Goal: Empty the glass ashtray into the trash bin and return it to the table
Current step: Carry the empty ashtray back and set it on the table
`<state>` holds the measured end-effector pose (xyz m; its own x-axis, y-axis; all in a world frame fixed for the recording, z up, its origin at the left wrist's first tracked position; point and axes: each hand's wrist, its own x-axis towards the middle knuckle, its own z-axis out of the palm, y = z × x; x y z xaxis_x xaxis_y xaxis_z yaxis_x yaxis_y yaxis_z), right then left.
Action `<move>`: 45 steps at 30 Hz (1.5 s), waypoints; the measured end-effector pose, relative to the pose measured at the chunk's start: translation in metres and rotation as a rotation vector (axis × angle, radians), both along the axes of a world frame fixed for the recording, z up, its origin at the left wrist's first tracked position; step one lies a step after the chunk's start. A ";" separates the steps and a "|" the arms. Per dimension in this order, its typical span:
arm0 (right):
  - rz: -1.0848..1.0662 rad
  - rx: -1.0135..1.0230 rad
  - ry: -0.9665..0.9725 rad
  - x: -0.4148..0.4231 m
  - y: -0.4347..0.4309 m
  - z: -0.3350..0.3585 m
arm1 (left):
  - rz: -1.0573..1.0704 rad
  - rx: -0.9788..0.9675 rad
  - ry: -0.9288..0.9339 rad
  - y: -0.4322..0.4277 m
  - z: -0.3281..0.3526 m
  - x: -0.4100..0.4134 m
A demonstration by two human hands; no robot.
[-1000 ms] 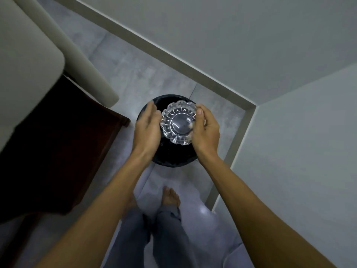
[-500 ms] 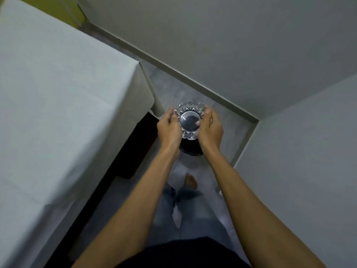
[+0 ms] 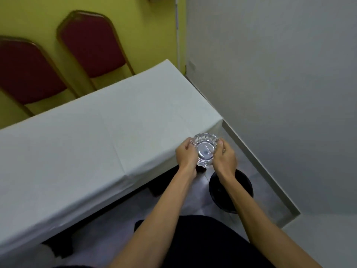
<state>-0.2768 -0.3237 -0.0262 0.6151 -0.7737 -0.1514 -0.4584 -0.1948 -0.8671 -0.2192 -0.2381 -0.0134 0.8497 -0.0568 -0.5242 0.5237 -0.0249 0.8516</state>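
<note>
Both hands hold the round cut-glass ashtray (image 3: 205,150) upright over the near right corner of the long table covered in a white cloth (image 3: 81,151). The left hand (image 3: 186,153) has its fingers curled tight on the ashtray's left rim, and the right hand (image 3: 225,158) is clamped on its right rim. The round black trash bin (image 3: 242,187) stands on the grey floor just beside that table corner, below the right forearm. Two dark red padded chairs (image 3: 92,47) stand at the table's far side against a yellow wall.

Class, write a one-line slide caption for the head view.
Both hands, left hand and right hand, hold the glass ashtray at the white table corner, trash bin below.
</note>
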 end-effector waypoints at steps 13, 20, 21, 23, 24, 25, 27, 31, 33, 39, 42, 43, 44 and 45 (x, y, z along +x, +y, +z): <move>0.410 -0.029 0.071 0.154 0.085 0.004 | 0.308 -0.002 0.079 0.120 -0.004 0.134; 0.553 -0.107 0.120 0.232 0.129 -0.002 | 0.244 0.131 0.140 0.184 0.004 0.205; 0.577 -0.120 0.129 0.240 0.134 -0.004 | 0.235 0.159 0.144 0.192 0.002 0.213; 0.602 -0.130 0.145 0.252 0.143 -0.008 | 0.232 0.185 0.153 0.205 0.001 0.225; 0.608 -0.129 0.156 0.257 0.145 -0.010 | 0.238 0.186 0.157 0.208 0.002 0.229; 0.621 -0.134 0.167 0.264 0.148 -0.012 | 0.253 0.178 0.162 0.212 0.003 0.234; 0.653 -0.145 0.189 0.277 0.154 -0.015 | 0.285 0.180 0.172 0.217 0.005 0.239; 0.717 -0.174 0.208 0.300 0.163 -0.021 | 0.348 0.230 0.190 0.224 0.004 0.245; 0.746 -0.186 0.225 0.307 0.164 -0.025 | 0.380 0.246 0.185 0.226 0.003 0.247; 0.789 -0.202 0.277 0.323 0.167 -0.033 | 0.434 0.333 0.145 0.220 -0.002 0.249; 0.757 -0.213 0.319 0.328 0.170 -0.036 | 0.469 0.391 0.128 0.214 -0.004 0.248; 0.757 -0.221 0.320 0.328 0.170 -0.037 | 0.480 0.400 0.122 0.211 -0.005 0.247; 0.763 -0.227 0.328 0.328 0.170 -0.036 | 0.481 0.408 0.115 0.209 -0.005 0.246; 0.768 -0.230 0.330 0.328 0.170 -0.035 | 0.477 0.412 0.102 0.208 -0.007 0.245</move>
<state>0.0513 -0.1534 -0.0613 0.9319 -0.1954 -0.3055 -0.3496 -0.7077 -0.6139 0.0262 -0.0304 -0.0201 0.6764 0.5392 -0.5018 0.6359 -0.0836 0.7673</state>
